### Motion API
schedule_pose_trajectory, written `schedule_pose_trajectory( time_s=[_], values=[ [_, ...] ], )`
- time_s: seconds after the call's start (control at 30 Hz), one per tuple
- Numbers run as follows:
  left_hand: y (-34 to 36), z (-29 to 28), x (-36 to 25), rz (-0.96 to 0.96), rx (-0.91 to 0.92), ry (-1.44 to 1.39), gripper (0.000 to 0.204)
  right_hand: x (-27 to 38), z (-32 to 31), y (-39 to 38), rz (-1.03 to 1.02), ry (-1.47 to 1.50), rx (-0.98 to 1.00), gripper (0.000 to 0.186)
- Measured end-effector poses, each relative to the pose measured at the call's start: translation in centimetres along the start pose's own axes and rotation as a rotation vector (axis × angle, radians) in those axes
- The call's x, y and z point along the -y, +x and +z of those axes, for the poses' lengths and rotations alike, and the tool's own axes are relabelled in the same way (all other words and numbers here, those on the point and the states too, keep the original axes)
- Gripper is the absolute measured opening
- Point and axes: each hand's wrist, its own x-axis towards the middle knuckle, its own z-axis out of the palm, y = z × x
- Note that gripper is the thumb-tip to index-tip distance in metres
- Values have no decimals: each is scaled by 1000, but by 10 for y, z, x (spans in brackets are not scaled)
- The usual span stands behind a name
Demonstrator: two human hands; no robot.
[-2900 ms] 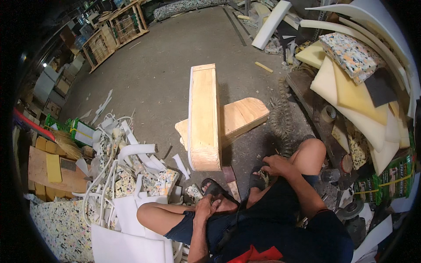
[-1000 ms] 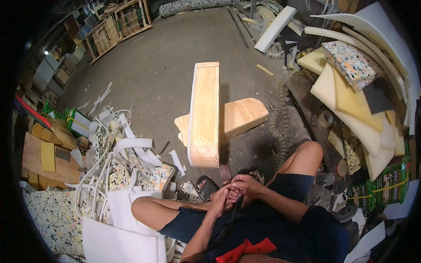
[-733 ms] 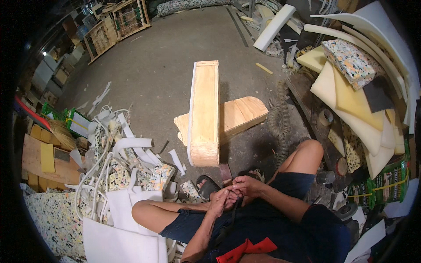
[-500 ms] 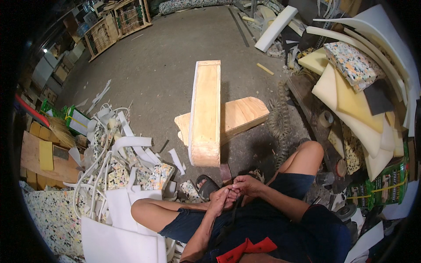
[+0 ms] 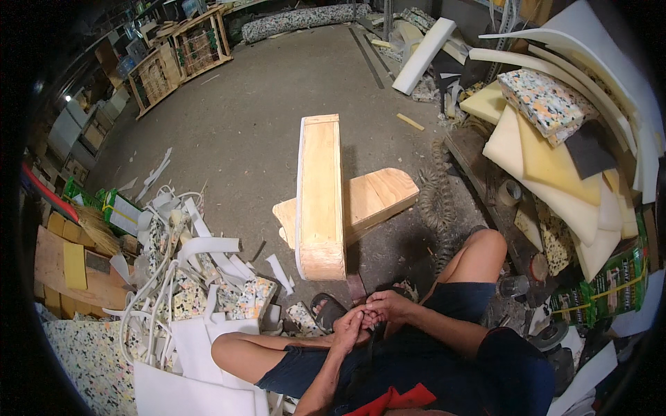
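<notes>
Left hand: the bare left hand point(image 5: 349, 327) is in front of the person's lap, fingers drawn together and meeting those of the other hand; I cannot tell whether anything small is pinched there.
Right hand: the bare right hand point(image 5: 387, 306) is bent inward, its fingertips against the left one's; its grip on any object cannot be told either.
Long wooden piece: the pale, box-shaped wooden piece with a rounded near end and white edging along its left side point(image 5: 322, 201) is just beyond the hands, apart from them, pointing away from the person.
Crosswise wooden piece: the pale wooden piece with a rounded right end point(image 5: 383, 200) extends to both sides of the long one, which hides its middle; the contact between them is out of sight.
Floor: both pieces are above the grey concrete floor point(image 5: 243, 125); a coiled grey hose point(image 5: 436, 201) lies to their right.
Left side: curved white foam strips point(image 5: 211, 245) are heaped with a multicoloured speckled foam block point(image 5: 255, 297); a flat white foam sheet point(image 5: 194, 392) is near the left knee.
Right side: pale yellow foam sheets point(image 5: 558, 166) are stacked, with a thick speckled foam slab point(image 5: 541, 102) on top.
</notes>
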Motion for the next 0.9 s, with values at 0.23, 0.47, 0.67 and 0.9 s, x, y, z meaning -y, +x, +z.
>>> schedule_pose_trajectory(
  time_s=[0.23,0.47,0.67,0.9],
  values=[
    [-1,0,2,45,-8,93,31,-5,-6,2,31,33,-101,26],
    [-1,6,-5,90,-42,212,33,-8,-4,4,-39,-93,-137,28],
    [-1,10,-8,133,-45,120,32,-4,-1,4,-42,-57,-112,28],
    [-2,6,-6,181,16,258,31,-3,-3,0,-6,-30,-103,26]
  ],
)
